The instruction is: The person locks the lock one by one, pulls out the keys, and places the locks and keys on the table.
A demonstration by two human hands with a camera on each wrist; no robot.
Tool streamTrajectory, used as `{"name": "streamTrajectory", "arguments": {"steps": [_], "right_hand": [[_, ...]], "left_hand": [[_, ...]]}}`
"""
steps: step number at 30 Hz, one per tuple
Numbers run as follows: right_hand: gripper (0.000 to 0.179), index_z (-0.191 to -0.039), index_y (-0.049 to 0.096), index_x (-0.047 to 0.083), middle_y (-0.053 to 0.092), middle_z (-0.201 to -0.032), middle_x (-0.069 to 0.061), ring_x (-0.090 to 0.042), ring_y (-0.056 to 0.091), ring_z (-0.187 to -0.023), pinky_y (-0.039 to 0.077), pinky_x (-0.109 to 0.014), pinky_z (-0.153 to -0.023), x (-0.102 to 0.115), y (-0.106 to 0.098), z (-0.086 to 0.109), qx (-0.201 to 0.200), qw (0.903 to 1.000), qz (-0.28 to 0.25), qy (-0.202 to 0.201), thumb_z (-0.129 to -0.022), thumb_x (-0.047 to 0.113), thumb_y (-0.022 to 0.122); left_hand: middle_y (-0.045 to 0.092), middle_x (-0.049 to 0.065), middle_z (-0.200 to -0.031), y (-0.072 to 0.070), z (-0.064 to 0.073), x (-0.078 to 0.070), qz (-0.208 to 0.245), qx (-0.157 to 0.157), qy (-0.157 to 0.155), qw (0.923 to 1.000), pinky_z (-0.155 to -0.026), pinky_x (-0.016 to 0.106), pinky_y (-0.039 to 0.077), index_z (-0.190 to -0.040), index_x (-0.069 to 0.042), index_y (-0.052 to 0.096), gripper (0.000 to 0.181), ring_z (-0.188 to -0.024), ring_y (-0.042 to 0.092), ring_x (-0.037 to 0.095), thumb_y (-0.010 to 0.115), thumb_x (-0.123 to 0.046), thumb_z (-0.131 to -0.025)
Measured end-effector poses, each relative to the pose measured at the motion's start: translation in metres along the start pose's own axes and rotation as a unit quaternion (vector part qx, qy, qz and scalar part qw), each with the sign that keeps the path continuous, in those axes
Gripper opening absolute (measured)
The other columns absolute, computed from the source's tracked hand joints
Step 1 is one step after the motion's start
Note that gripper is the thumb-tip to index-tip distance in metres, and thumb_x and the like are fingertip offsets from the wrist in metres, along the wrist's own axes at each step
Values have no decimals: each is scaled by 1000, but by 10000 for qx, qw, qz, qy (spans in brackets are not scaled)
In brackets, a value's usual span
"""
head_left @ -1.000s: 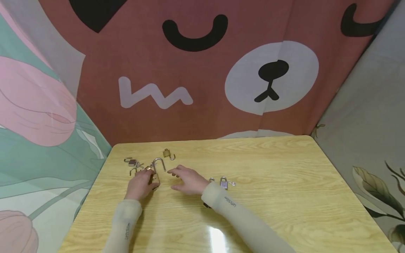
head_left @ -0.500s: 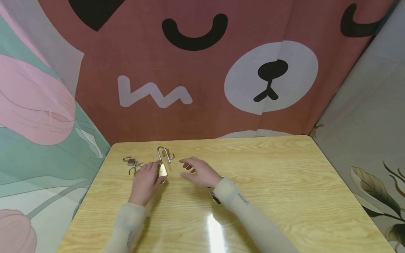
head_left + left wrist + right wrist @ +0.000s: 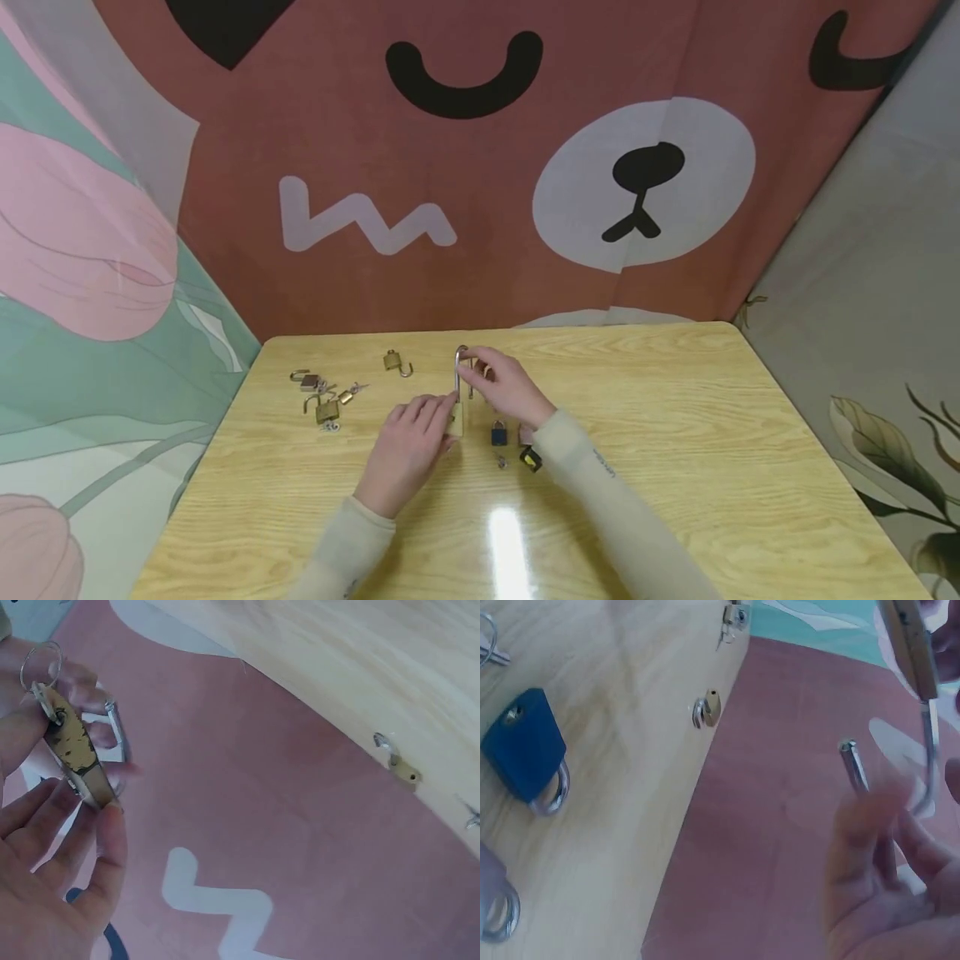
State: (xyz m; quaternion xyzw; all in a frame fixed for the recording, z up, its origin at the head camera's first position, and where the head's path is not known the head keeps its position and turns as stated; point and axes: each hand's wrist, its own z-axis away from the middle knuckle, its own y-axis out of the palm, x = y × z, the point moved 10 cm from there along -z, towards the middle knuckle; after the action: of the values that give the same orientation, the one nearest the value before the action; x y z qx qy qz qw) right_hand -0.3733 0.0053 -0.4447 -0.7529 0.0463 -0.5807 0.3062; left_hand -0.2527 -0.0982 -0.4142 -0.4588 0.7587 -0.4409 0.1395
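Note:
A brass padlock (image 3: 456,422) with a long open shackle is held up over the table. My left hand (image 3: 408,446) grips its body between thumb and fingers. The fingers and thumb of my right hand (image 3: 510,387) pinch the upper part of the shackle, whose free end (image 3: 853,761) stands clear of the body in the right wrist view. A key with a ring (image 3: 41,666) sticks out of the padlock's bottom in the left wrist view. Just below the right hand lie a blue padlock (image 3: 499,433) and a purple one (image 3: 526,434), the latter partly hidden by the sleeve.
Beside the right sleeve lies a black and yellow padlock (image 3: 531,459), with small keys (image 3: 502,461) nearby. Several open padlocks lie at the left, among them a brass one (image 3: 327,412) and a dark one (image 3: 311,382). Another brass padlock (image 3: 393,361) lies near the back edge.
My left hand has lifted the long-shackled padlock from the left group and carried it right. My right hand moved right and back, and now pinches the shackle.

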Motion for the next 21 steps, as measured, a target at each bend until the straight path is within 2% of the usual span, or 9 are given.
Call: {"name": "streamTrajectory", "arguments": {"steps": [3,5,9,11,14,17,19,21], "right_hand": [[33,-120,61,12,55,-90,-4,-15,49,-73,43,-28,-65,3,-15,2,-444,9988,191,-93,-101,38,68],[35,-120,59,12,56,-91,-4,-17,50,-71,44,-28,-63,3,-21,3,-573,9983,138,-40,-100,38,71],[33,-119,62,11,66,-90,-5,-23,63,-60,55,-32,-55,3,-21,5,-508,9986,-91,81,-100,37,70],[27,-114,66,8,69,-85,-7,-25,66,-54,59,-39,-52,3,-19,6,-475,9984,-288,137,-101,31,69],[19,-108,68,0,70,-80,-10,-20,67,-52,61,-41,-53,4,-15,6,-446,9965,-673,220,-104,18,64],[18,-109,67,-4,70,-81,-13,-15,65,-53,61,-37,-53,7,-12,8,-420,9938,-1004,223,-106,11,58],[17,-110,66,-4,69,-81,-14,-13,64,-53,60,-34,-52,12,-11,9,-419,9931,-1088,94,-107,9,55],[16,-109,65,-3,69,-81,-15,-15,64,-53,59,-35,-51,19,-11,10,-421,9926,-1130,-129,-108,9,54]], "left_hand": [[73,10,-120,-2,-3,-9,-163,-94,179,9997,-87,40,60,-137,-2,61,57,-109,69,27,72,-36,-93],[72,10,-121,-1,-3,-13,-284,-85,289,9991,-88,39,60,-138,-2,61,56,-110,69,26,66,-36,-95],[72,9,-123,3,-1,-19,-487,-89,479,9976,-89,39,59,-143,-2,57,53,-112,68,26,54,-35,-101],[71,9,-123,6,-1,-22,-588,-95,560,9967,-88,38,59,-145,-3,56,52,-112,68,25,47,-35,-104],[71,8,-122,9,-1,-24,-528,-158,568,9969,-86,37,59,-144,-3,56,53,-110,68,24,38,-37,-109],[71,8,-121,14,-1,-21,-102,-218,376,9990,-87,37,60,-144,-2,56,55,-111,67,26,38,-42,-109],[69,9,-125,18,0,-16,361,-226,145,9990,-92,39,60,-145,-2,54,55,-116,66,29,48,-41,-106],[66,11,-129,23,1,-10,961,-230,-132,9950,-99,40,58,-147,-1,52,58,-122,63,31,62,-35,-100]]}}
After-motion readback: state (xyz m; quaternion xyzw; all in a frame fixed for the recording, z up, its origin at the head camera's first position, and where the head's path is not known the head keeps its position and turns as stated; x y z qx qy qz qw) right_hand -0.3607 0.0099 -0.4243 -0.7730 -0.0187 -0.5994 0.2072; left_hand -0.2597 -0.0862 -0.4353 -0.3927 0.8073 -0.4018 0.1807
